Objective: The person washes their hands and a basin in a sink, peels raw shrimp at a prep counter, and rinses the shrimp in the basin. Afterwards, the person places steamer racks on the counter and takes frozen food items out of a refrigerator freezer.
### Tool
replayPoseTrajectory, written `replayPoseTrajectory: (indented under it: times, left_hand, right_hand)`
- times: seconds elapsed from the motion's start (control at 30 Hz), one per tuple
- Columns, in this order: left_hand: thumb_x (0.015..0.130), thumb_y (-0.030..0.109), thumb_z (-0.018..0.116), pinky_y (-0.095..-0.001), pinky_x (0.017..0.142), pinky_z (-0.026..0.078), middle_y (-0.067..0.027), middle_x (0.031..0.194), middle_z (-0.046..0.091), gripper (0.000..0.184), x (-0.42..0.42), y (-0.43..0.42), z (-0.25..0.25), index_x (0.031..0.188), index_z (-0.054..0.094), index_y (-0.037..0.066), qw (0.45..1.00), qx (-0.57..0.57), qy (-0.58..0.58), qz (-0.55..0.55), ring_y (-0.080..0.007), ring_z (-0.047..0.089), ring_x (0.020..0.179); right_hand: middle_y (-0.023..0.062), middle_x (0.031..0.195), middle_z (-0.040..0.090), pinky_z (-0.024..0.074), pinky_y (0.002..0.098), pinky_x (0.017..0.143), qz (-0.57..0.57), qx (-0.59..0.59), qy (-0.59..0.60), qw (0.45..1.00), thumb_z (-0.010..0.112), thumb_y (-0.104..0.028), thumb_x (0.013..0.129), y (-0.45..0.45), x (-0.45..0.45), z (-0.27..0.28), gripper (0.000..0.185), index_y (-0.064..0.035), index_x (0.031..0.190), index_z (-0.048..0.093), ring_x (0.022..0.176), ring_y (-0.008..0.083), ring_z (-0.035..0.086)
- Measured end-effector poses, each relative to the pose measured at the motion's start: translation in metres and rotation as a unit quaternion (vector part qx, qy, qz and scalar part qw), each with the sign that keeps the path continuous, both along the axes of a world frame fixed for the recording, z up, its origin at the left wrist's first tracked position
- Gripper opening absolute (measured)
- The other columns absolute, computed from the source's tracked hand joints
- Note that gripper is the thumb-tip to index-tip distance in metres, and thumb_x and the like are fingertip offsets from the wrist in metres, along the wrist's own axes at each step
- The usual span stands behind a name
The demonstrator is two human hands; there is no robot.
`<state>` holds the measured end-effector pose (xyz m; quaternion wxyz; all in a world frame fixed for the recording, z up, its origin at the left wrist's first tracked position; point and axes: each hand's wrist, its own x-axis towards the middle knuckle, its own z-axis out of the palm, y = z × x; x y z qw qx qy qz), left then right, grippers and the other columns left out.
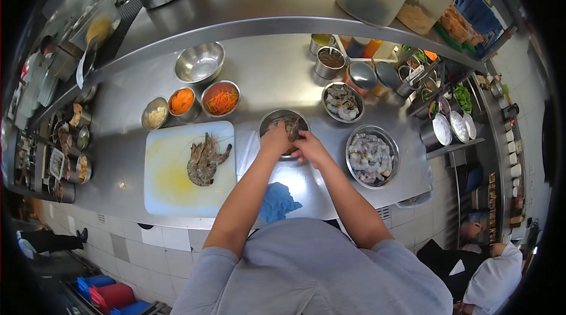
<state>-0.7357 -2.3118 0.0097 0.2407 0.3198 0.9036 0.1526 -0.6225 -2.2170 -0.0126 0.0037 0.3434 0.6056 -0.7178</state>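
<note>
Both hands are at a steel bowl (306,123) that holds dark, unpeeled shrimp (291,127). My left hand (275,138) reaches in from the left against the shrimp; its fingertips are hidden, so its grip does not show. On the bowl's right side, my right hand (310,148) has its fingers apart, close to the shrimp, with nothing visible in them. Several whole shrimp (204,161) with heads and feelers lie on the white cutting board (162,188) to the left. To the right, one steel bowl holds peeled grey shrimp (370,157), and a smaller one behind holds more shrimp (342,102).
A blue crumpled cloth (278,202) lies at the counter's front edge. Behind the board stand bowls of shredded carrot (223,102), orange slices (182,101) and chopped pale food (157,116), plus a steel mixing bowl (200,62). A steel shelf (283,5) overhangs the back. Another person (492,276) is at lower right.
</note>
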Motion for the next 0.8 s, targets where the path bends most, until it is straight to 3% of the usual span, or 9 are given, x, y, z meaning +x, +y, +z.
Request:
replayPoseTrajectory:
  times: [0.27, 0.37, 0.43, 0.8]
  left_hand:
    - [0.059, 0.040, 0.086, -0.0453, 0.095, 0.050, -0.0261, 0.129, 0.055, 0.099, -0.009, 0.000, -0.014, 0.137, 0.037, 0.005, 0.999, -0.048, -0.018, 0.011, -0.0396, 0.060, 0.115]
    - [0.057, 0.041, 0.088, -0.0438, 0.096, 0.049, -0.0247, 0.129, 0.057, 0.101, -0.009, -0.004, -0.019, 0.136, 0.038, 0.003, 0.999, 0.007, -0.024, 0.042, -0.0384, 0.060, 0.115]
    - [0.057, 0.043, 0.088, -0.0412, 0.098, 0.048, -0.0223, 0.132, 0.055, 0.098, -0.012, -0.005, -0.019, 0.134, 0.041, 0.005, 0.994, 0.004, -0.094, 0.062, -0.0367, 0.057, 0.120]
    - [0.059, 0.041, 0.085, -0.0420, 0.096, 0.047, -0.0225, 0.123, 0.062, 0.088, -0.015, -0.007, -0.043, 0.130, 0.045, 0.006, 0.987, 0.118, -0.090, 0.053, -0.0348, 0.061, 0.115]
  right_hand:
    - [0.0111, 0.094, 0.066, 0.0382, 0.0265, 0.041, 0.041, 0.027, -0.063, 0.997, 0.061, -0.014, 0.087, 0.005, -0.013, 0.004, 0.065, 0.0010, 0.143, 0.032, 0.058, 0.0136, 0.062]
    - [0.0100, 0.092, 0.066, 0.0378, 0.0268, 0.041, 0.041, 0.034, -0.060, 0.997, 0.062, -0.017, 0.087, 0.005, -0.014, 0.000, 0.065, 0.0011, 0.142, 0.033, 0.056, 0.0127, 0.060]
    - [0.0097, 0.093, 0.066, 0.0377, 0.0265, 0.041, 0.039, 0.027, -0.059, 0.997, 0.062, -0.017, 0.087, 0.005, -0.015, -0.004, 0.063, 0.0016, 0.141, 0.035, 0.056, 0.0123, 0.059]
    - [0.0108, 0.104, 0.066, 0.0386, 0.0228, 0.041, 0.050, -0.045, -0.002, 0.998, 0.054, -0.012, 0.092, 0.011, -0.007, -0.009, 0.049, 0.0048, 0.137, 0.043, 0.059, 0.0105, 0.060]
